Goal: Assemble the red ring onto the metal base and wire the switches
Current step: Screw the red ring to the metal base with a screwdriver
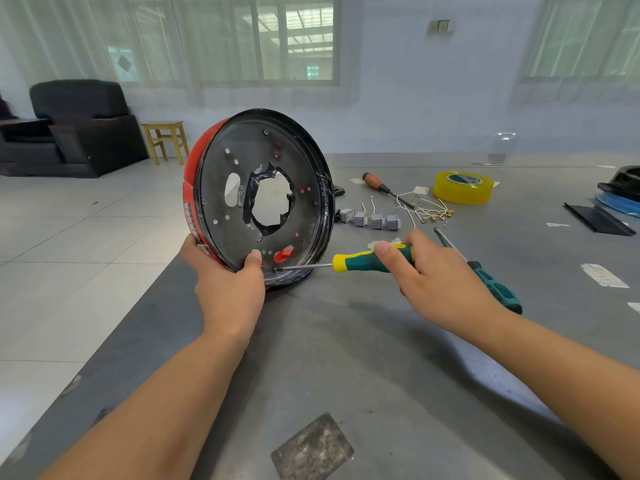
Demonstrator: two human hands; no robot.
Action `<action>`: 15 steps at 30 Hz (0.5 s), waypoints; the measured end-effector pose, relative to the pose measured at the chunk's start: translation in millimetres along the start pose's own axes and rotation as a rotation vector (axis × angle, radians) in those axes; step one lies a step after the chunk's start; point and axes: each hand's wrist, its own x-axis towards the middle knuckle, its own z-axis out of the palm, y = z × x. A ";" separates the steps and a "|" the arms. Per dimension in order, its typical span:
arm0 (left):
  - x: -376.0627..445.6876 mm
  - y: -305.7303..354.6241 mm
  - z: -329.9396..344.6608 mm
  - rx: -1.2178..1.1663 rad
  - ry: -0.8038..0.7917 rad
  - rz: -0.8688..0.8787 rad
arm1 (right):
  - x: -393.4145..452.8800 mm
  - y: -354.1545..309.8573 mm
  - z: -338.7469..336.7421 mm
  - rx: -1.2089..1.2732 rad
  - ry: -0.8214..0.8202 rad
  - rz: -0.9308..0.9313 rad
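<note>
In the head view, the metal base (263, 199) stands on edge on the grey surface (346, 341), tilted so its dark round face looks toward the camera, with the red ring (189, 188) seated behind it and showing along the rim from about 7 to 11 o'clock. A ragged central hole edged with black tape opens in the base.

The left hand (228, 282) grips the assembly at its 7 o'clock edge, thumb pressed on the front face and fingers curled round the red rim behind.

The right hand (436, 282) pinches the green and yellow screwdriver (370, 261) by its handle, thumb on top, the other fingers wrapped beneath. The shaft lies nearly level and its tip meets the base at about 6 o'clock, just beside a red tab showing through a slot.

At 3 o'clock of the base, four grey switches (370, 220) sit in a row on the surface, with a tangle of white wires (429, 209) just beyond them. A wooden-handled screwdriver (379, 185) lies near the wires, and a roll of yellow tape (463, 187) stands farther toward 2 o'clock. A second green-handled screwdriver (495, 285) lies behind the right hand.
</note>
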 end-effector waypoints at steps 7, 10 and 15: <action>1.0 -0.9 0.2 -0.006 0.012 0.000 | 0.4 10.6 -11.1 -0.086 -0.120 -0.250; 2.6 -1.4 0.3 -0.012 0.001 -0.014 | 2.7 8.1 -7.5 -0.113 -0.096 -0.142; 3.2 -3.1 0.4 -0.004 0.017 -0.019 | 2.0 2.3 -0.6 0.058 -0.158 0.051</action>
